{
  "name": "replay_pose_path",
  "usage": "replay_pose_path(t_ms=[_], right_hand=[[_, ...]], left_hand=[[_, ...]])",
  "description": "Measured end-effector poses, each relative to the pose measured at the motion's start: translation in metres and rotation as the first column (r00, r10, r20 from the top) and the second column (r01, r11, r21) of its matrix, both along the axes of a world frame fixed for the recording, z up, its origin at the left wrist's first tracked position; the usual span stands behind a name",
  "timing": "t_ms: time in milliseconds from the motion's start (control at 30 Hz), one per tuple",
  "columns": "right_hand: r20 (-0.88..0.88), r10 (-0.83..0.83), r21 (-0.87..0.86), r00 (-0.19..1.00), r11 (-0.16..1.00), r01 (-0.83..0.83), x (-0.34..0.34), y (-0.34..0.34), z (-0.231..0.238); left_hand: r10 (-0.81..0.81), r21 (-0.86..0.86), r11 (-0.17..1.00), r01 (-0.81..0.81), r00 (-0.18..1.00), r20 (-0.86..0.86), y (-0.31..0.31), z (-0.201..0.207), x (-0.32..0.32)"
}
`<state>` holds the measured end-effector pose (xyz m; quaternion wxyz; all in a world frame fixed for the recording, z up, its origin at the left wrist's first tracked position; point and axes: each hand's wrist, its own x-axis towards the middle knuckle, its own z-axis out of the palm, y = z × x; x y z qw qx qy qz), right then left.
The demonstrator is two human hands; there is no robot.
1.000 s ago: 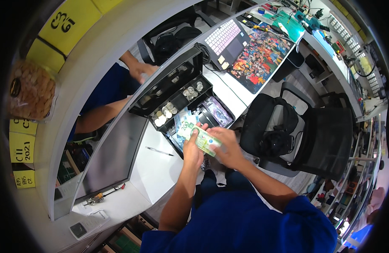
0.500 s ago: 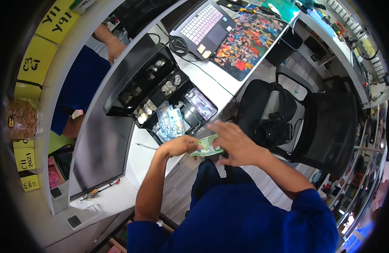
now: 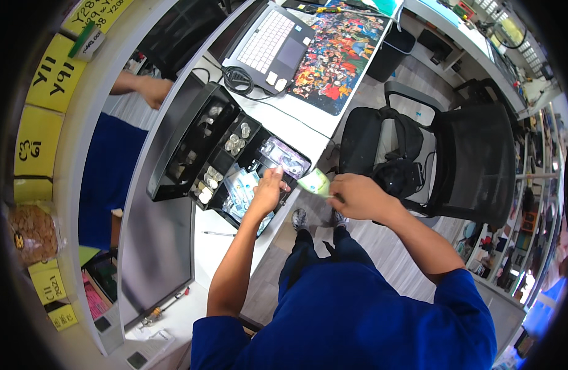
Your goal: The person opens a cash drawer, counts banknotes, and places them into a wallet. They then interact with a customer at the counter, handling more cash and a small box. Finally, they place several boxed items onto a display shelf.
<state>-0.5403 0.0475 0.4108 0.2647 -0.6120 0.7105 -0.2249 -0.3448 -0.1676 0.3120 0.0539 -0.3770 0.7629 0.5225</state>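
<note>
My right hand [image 3: 363,196] pinches a green banknote [image 3: 314,182] by its right end, beside the front edge of the cash box. The note is bent and held in the air. My left hand [image 3: 266,194] reaches down into the open black cash box [image 3: 242,161], its fingers drawn together between the blue and purple notes. What those fingers grip is hidden. Blue banknotes [image 3: 239,190] lie loosely under and beside the left hand. Purple banknotes [image 3: 286,156] fill the far right compartment. Silver coins [image 3: 236,145] sit in small compartments along the back.
A laptop [image 3: 268,52] with a coiled black cable [image 3: 236,79] and a colourful desk mat [image 3: 333,58] are beyond the box. A pen [image 3: 219,234] lies left of my forearm. A black chair [image 3: 472,163] holding a bag stands right. Another person's hand [image 3: 154,92] shows behind the partition.
My left hand has let go of the green banknote and moved up into the cash box. The right hand now holds the note alone, slightly farther up. The view has shifted.
</note>
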Motion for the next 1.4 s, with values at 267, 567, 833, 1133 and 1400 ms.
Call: replay_pose_path(t_ms=[267, 567, 833, 1133, 1400], right_hand=[[-0.246, 0.023, -0.009, 0.969, 1.000, -0.026, 0.061, -0.132, -0.097], [-0.180, -0.291, -0.260, 0.940, 0.935, 0.240, 0.071, -0.083, -0.073], [0.153, -0.512, -0.114, 0.845, 0.840, 0.530, 0.070, 0.017, -0.055], [0.389, -0.373, -0.121, 0.842, 0.886, 0.448, 0.065, -0.002, -0.040], [0.507, -0.190, -0.188, 0.840, 0.928, 0.323, 0.068, -0.075, -0.051]], left_hand=[[0.158, 0.139, 0.982, -0.130, 0.965, -0.212, -0.049, 0.086, 0.005], [0.099, 0.131, 0.989, -0.066, 0.958, -0.268, -0.015, 0.034, 0.013], [0.455, -0.474, 0.708, -0.524, 0.851, -0.261, 0.014, -0.013, 0.076], [0.669, -0.566, 0.634, -0.527, 0.741, 0.059, -0.012, -0.033, 0.045], [0.618, 0.273, 0.769, -0.578, 0.562, -0.550, 0.038, 0.052, 0.031]])
